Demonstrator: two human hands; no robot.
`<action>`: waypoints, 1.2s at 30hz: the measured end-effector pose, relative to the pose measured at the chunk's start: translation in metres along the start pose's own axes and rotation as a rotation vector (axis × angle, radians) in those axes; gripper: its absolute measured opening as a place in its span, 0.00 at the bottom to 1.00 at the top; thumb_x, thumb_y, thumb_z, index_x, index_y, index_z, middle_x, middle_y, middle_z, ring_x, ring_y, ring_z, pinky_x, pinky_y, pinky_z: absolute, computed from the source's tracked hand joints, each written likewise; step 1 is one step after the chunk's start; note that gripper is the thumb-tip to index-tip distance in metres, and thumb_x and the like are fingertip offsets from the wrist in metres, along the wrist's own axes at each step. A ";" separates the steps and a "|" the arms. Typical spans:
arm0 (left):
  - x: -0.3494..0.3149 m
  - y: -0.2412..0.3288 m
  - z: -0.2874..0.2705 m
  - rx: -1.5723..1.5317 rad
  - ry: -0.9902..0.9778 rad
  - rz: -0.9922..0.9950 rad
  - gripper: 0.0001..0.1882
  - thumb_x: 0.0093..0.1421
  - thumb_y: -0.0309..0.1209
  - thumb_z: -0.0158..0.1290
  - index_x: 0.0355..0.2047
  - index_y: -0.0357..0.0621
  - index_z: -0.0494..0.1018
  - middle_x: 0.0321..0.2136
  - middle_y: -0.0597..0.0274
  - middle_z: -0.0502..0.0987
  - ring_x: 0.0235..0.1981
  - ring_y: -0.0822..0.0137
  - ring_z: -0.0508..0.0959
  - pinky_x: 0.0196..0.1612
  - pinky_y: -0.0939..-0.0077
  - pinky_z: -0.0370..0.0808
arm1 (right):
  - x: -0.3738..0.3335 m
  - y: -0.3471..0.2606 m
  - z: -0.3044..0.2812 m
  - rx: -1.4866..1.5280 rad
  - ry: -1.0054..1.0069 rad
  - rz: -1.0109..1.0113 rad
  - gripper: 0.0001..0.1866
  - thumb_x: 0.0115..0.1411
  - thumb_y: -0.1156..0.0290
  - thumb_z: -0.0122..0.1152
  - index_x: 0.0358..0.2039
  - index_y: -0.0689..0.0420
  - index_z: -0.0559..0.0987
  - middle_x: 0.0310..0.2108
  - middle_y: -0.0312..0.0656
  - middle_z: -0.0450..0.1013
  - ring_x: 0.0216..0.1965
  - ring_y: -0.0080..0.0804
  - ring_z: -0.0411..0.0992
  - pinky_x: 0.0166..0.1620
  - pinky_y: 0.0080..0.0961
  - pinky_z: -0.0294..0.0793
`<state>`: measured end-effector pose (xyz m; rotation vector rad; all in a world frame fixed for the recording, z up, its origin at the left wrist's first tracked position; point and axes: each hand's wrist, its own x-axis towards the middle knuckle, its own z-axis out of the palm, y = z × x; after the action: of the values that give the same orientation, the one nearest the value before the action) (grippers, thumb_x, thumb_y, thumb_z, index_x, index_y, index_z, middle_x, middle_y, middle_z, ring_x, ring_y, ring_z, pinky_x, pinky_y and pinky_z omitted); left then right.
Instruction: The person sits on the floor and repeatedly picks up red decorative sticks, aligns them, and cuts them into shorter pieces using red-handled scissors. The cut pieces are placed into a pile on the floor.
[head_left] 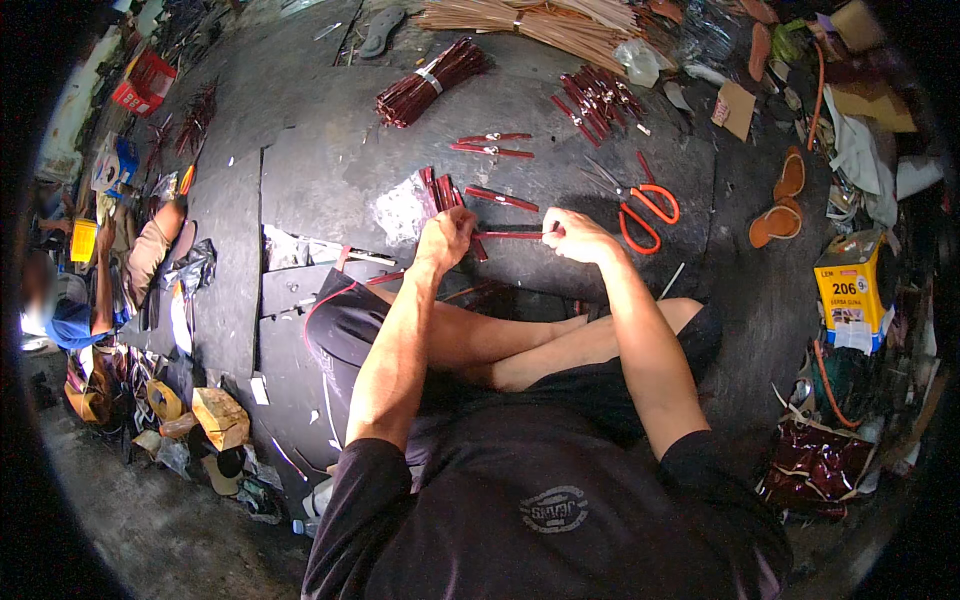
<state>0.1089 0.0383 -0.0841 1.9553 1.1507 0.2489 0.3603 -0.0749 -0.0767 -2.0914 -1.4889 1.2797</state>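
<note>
A thin dark red strip [508, 235] runs level between my two hands. My left hand [447, 238] is closed around its left end, beside a few more red strips [432, 190] that lie by a clear plastic bag [398, 212]. The fingers of my right hand [578, 237] pinch the strip's other end. Just above it lies a single short red strip [502, 198]. Two strips with shiny middles [491, 151] rest farther off. To the right of my right hand are scissors with orange handles [655, 205], their blades apart.
A tied bundle of dark red strips [430, 83] and a pile of strips with shiny fittings [608, 98] lie farther away. Behind them are tan sticks [540, 30]. Brown sandals [778, 222] and a yellow can [850, 290] stand right. Another person [75, 310] sits at far left.
</note>
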 end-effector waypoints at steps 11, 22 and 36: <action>0.015 0.001 -0.001 -0.735 -0.145 -0.150 0.08 0.65 0.24 0.53 0.42 0.35 0.75 0.32 0.61 0.78 0.34 0.72 0.78 0.40 0.79 0.79 | -0.009 -0.002 -0.012 0.482 0.116 -0.131 0.12 0.62 0.70 0.61 0.44 0.60 0.77 0.36 0.41 0.78 0.33 0.26 0.77 0.39 0.24 0.78; 0.003 0.027 -0.012 -0.668 -0.196 -0.036 0.08 0.65 0.25 0.53 0.43 0.38 0.75 0.34 0.63 0.79 0.36 0.72 0.78 0.42 0.77 0.77 | -0.013 -0.045 -0.012 -0.052 0.144 -0.128 0.16 0.60 0.57 0.62 0.40 0.57 0.81 0.34 0.46 0.80 0.39 0.38 0.79 0.43 0.35 0.75; -0.008 0.043 -0.015 -0.551 -0.057 0.026 0.05 0.65 0.27 0.54 0.38 0.40 0.77 0.26 0.69 0.78 0.30 0.76 0.76 0.37 0.80 0.74 | -0.030 -0.060 0.000 0.360 0.072 -0.166 0.12 0.65 0.66 0.57 0.37 0.63 0.80 0.27 0.42 0.79 0.27 0.26 0.78 0.33 0.26 0.77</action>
<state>0.1230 0.0302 -0.0410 1.4799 0.8999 0.4666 0.3202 -0.0752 -0.0227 -1.7283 -1.2618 1.2836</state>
